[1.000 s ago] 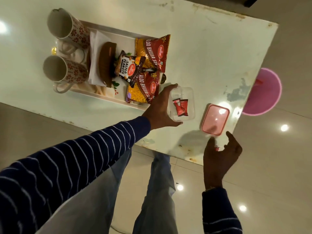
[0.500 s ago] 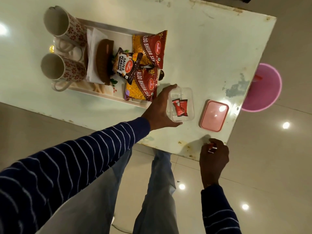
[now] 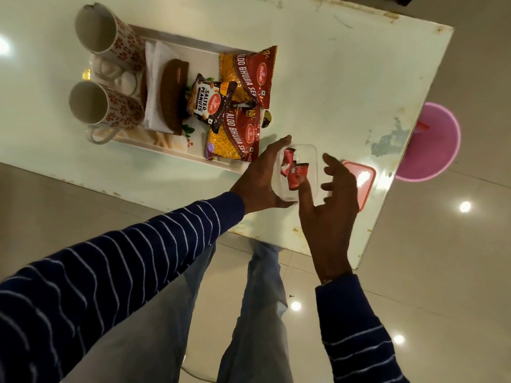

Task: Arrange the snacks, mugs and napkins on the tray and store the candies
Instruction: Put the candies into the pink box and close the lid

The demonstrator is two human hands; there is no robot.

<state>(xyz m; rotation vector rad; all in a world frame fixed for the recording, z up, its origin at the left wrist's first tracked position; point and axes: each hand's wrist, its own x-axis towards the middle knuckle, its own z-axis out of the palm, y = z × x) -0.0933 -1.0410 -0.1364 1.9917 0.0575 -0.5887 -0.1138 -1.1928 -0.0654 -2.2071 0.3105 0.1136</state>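
A small clear plastic container (image 3: 311, 161) sits near the table's front edge with three red-wrapped candies (image 3: 293, 171) in it. My left hand (image 3: 262, 178) grips its left side. My right hand (image 3: 331, 197) hovers over its right side with fingers spread and nothing in them. The pink lid (image 3: 365, 181) lies just right of the container, partly hidden by my right hand. On the white tray (image 3: 193, 48) stand two patterned mugs (image 3: 107, 31), white napkins (image 3: 157, 67) in a brown holder, and three snack packets (image 3: 246, 76).
The pale table (image 3: 345, 78) ends close to the right of the lid and just below my hands. A pink round object (image 3: 431, 145) sits on the tiled floor beyond the right edge. My legs stand under the front edge.
My right hand rose from below the table edge, where it pinched a candy, to the container. A third candy now lies inside and the hand is open. My left hand stayed on the container.
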